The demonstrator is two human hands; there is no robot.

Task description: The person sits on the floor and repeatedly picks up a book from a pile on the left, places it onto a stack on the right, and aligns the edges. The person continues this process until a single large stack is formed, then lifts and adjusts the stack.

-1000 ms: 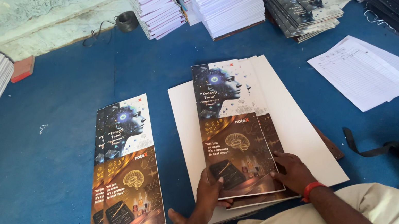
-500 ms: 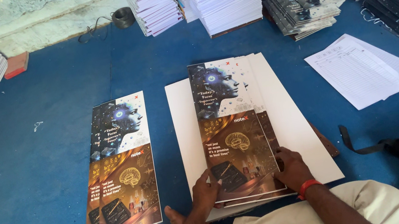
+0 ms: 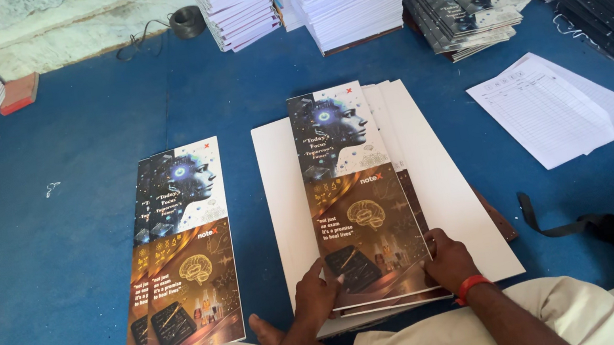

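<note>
Left hand (image 3: 316, 295): pressed flat on printed cover stack (image 3: 363, 204), frame centre
Right hand (image 3: 447, 261): gripping stack's lower right edge
Done: second cover pile (image 3: 182, 254) at left
Left: stack not yet squared

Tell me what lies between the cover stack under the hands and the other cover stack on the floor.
Head view: only the white board's edge and bare blue floor separate the held covers from the left stack.

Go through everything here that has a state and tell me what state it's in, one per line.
Left hand: pressed on the near left corner of the cover stack.
Right hand: gripping the stack's near right edge.
Cover stack: flat on the white board, sheets slightly fanned.
White board: flat on the blue floor.
Second cover pile: flat, untouched.
Loose papers: lying flat, overlapping.
</note>
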